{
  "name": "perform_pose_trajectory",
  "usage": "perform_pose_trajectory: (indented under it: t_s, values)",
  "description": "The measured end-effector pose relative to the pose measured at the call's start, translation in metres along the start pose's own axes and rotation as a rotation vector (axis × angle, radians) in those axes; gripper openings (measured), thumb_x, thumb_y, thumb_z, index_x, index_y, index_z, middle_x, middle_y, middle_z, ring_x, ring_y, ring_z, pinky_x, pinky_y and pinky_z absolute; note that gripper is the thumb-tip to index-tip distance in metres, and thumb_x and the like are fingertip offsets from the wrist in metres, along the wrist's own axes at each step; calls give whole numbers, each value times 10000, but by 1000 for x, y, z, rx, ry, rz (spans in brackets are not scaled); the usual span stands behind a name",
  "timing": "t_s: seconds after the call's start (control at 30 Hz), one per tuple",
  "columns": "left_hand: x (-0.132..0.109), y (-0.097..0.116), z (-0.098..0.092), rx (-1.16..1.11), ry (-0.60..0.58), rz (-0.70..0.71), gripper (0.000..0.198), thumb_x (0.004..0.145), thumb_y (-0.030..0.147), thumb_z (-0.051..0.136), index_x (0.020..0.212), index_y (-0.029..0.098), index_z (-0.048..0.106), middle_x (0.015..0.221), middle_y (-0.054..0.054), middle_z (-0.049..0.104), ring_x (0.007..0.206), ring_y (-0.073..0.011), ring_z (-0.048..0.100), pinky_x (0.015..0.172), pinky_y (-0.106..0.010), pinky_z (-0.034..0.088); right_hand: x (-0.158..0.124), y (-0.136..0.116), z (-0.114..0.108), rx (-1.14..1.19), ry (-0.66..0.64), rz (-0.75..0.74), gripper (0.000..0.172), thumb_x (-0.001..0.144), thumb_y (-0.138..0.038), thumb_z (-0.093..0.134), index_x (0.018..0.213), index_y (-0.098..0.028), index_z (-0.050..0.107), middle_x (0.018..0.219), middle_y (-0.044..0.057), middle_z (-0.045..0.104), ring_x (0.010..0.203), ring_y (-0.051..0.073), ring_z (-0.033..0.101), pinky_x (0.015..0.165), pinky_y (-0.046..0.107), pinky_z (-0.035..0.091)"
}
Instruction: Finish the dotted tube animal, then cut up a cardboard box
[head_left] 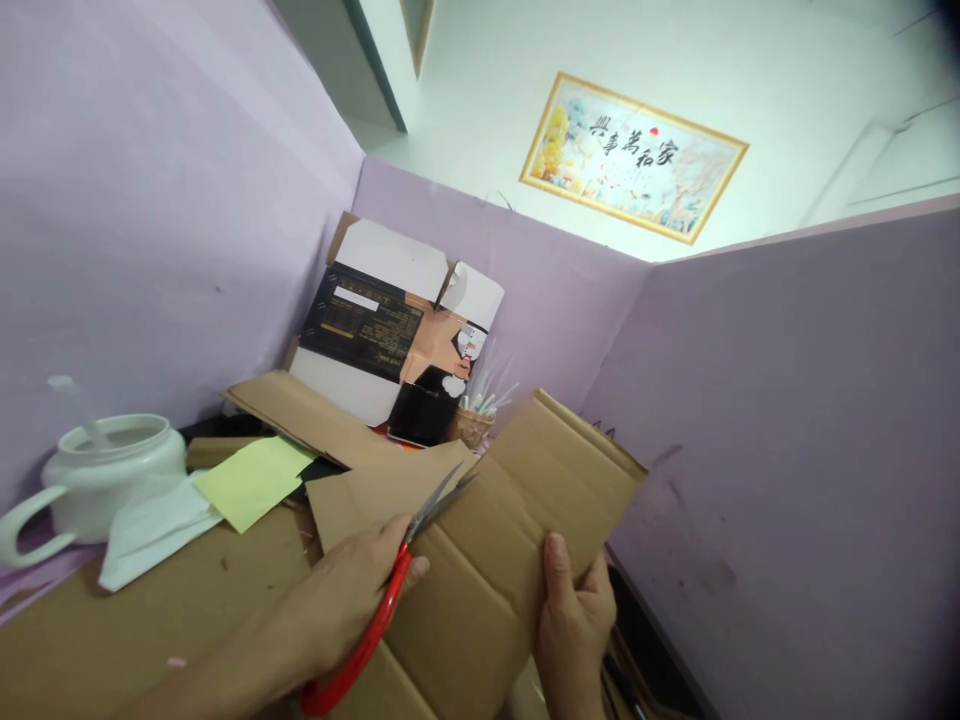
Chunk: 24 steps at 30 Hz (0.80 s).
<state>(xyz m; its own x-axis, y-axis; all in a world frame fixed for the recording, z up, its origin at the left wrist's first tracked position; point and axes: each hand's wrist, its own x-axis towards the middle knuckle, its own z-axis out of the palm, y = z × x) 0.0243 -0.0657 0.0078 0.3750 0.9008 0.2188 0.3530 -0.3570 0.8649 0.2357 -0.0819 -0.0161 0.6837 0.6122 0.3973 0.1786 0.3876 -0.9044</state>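
My left hand (pixel 360 580) is closed around a pair of scissors (pixel 360 655) with long red handles. The metal blades are slightly apart and point up and away, over the left edge of a folded brown cardboard piece (pixel 480 560). Whether a blade is cutting into the board I cannot tell. My right hand (pixel 574 620) grips the board's lower right edge, thumb on the near face, other fingers partly hidden behind. The board is held tilted, with creases across it. Just beyond the blades is another flat brown cardboard piece (pixel 375 490).
To the left stand a white teapot-like pot (pixel 112 470), a crumpled white paper (pixel 161 525) and a yellow-green paper sheet (pixel 255 480). An unfolded black and white printed box (pixel 367 320) leans at the back near a small basket (pixel 472 428) of white sticks. Purple walls (pixel 787 430) enclose the workspace.
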Motion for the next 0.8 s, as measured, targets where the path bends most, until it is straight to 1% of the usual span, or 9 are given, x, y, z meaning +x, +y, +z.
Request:
perform_pose_trajectory:
  t_s: [0.1, 0.23, 0.33, 0.4, 0.53, 0.63, 0.73, 0.8]
  values:
    - [1, -1, 0, 39, 12, 16, 210, 764, 408, 522, 850, 229, 589, 759, -52, 655, 754, -240, 599, 760, -317, 432, -1, 0, 0, -34, 24, -2, 525, 676, -518, 615, 1037, -142, 550, 949, 97, 645, 852, 242, 594, 752, 365, 462]
    - [4, -5, 5, 187, 25, -9, 233, 788, 365, 484, 948, 226, 581, 826, -84, 667, 771, -261, 608, 702, -319, 422, -4, 2, 1, -24, 29, 5, 516, 677, -529, 606, 1014, -142, 552, 929, 92, 642, 815, 227, 595, 713, 342, 467]
    - [6, -9, 9, 253, 36, -54, 234, 788, 364, 480, 938, 220, 586, 771, -92, 666, 656, -257, 604, 606, -303, 403, -5, 4, 1, -3, 33, -19, 513, 689, -508, 608, 1046, -146, 539, 972, 93, 635, 870, 231, 592, 736, 335, 464]
    - [5, -10, 8, 244, 52, -44, 203, 787, 364, 486, 897, 227, 589, 755, -81, 664, 606, -237, 591, 575, -285, 386, -5, 5, 2, -1, 38, -21, 512, 689, -506, 609, 1041, -141, 542, 967, 97, 638, 877, 237, 594, 731, 335, 466]
    - [3, -6, -1, 224, 62, 17, 192, 777, 398, 503, 844, 242, 592, 742, -51, 655, 660, -232, 591, 582, -262, 369, -3, 5, 1, -29, 36, -1, 493, 685, -518, 608, 992, -135, 560, 925, 100, 649, 838, 241, 601, 700, 337, 471]
    - [1, 0, -9, 219, 36, 6, 226, 771, 438, 501, 853, 253, 601, 728, -42, 647, 679, -239, 593, 581, -263, 366, 0, 5, 0, -42, 52, 19, 486, 689, -511, 608, 1000, -140, 561, 941, 99, 652, 843, 242, 602, 692, 336, 469]
    - [1, 2, -11, 194, 18, -15, 204, 756, 427, 521, 836, 263, 612, 723, -48, 648, 711, -259, 601, 613, -285, 384, 1, 4, 0, -63, 57, -3, 485, 684, -513, 609, 993, -141, 567, 946, 101, 658, 852, 246, 601, 691, 335, 467]
    - [1, 0, -9, 68, 82, -54, 153, 682, 399, 609, 744, 260, 623, 689, -46, 650, 704, -268, 600, 619, -293, 387, 0, 3, 1, -70, 47, -13, 486, 678, -522, 608, 973, -137, 573, 917, 101, 666, 825, 243, 608, 681, 334, 469]
